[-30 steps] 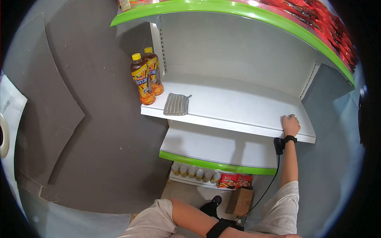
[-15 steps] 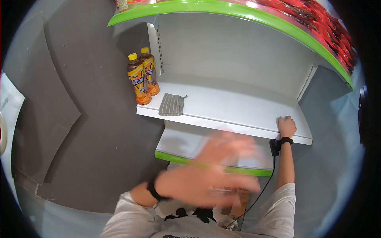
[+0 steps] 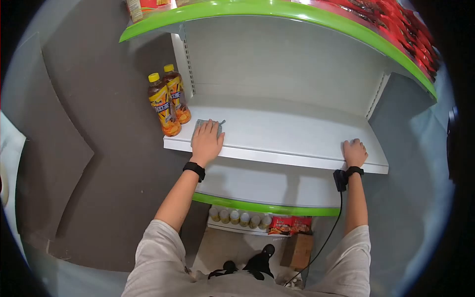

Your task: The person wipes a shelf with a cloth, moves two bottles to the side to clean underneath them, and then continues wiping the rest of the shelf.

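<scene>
My left hand point(image 3: 207, 142) lies flat, fingers stretched out, on a small striped grey cloth point(image 3: 199, 122) at the left front of the white shelf point(image 3: 287, 123). Most of the cloth is hidden under the palm; a corner loop sticks out to the right. Just left of the hand, two orange drink bottles point(image 3: 164, 106) with yellow caps stand upright at the shelf's left end. My right hand point(image 3: 355, 153) rests near the right front edge of the same shelf, its fingers curled in, with nothing visible in them. A black device point(image 3: 340, 180) with a cable sits at that wrist.
Overhead, a green-edged shelf point(image 3: 277, 8) carries red packages point(image 3: 391, 29). Below is another white shelf with a green front strip point(image 3: 257, 204). Lower down are several cans point(image 3: 234, 217), red packets point(image 3: 280, 225) and a cardboard box point(image 3: 298, 251) on the floor.
My left hand, blurred in front of the lower shelf before, has moved left and up onto the cloth. My right hand stays in place at the shelf's right end.
</scene>
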A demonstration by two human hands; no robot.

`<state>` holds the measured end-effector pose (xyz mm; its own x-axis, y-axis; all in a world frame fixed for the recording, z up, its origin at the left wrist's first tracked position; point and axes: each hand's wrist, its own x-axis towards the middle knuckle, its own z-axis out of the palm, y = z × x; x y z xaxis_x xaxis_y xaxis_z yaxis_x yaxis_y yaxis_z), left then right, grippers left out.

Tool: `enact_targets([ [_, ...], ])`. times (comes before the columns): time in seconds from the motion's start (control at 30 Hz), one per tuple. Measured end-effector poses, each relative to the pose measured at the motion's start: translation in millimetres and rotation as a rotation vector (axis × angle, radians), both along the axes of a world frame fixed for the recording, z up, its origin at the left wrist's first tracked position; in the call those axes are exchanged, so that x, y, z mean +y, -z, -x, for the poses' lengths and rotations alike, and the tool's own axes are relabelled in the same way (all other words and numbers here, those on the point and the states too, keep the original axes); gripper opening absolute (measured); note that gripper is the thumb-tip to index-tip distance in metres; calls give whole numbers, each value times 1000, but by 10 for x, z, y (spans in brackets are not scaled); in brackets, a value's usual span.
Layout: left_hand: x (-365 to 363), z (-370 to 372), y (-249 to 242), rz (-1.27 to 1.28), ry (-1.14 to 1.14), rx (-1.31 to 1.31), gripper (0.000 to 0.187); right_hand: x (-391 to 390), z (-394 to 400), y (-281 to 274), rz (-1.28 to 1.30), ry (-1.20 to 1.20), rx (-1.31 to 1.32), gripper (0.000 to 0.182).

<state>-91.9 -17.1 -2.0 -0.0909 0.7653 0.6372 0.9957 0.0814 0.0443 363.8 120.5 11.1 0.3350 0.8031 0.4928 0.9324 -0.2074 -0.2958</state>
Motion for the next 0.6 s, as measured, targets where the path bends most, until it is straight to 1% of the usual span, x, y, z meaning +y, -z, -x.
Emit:
enact_targets([
  [0.03,-3,-18,-39,5,9,1,49,4,-8,3,-14,-15,-4,43],
  [0.1,-25,9,-99,80,42,-127,52,-5,-10,6,-16,-28,-13,43],
  [0.17,1,157,-219,119,83,-147,51,-3,7,-29,14,-13,-8,43],
  [0.23,-48,231,-458,349,185,-376,45,-15,19,-13,-5,-7,-26,42],
  [0.27,-10,261,-418,320,204,-304,38,-13,16,-15,0,-8,-28,43],
  [0.3,16,273,-332,322,205,-305,38,-11,16,-25,3,-7,-29,43],
  [0.37,62,270,-133,93,167,-135,36,-7,16,-42,5,-4,-32,43],
  [0.43,83,285,-90,91,141,-92,39,-11,12,-25,13,0,-34,43],
  [0.5,92,298,-88,150,67,22,44,12,5,-18,19,7,-32,44],
  [0.53,81,287,-105,153,65,20,44,25,0,-16,23,4,-33,44],
  [0.6,71,271,-127,209,70,-79,47,33,-11,-4,26,16,-52,46],
])
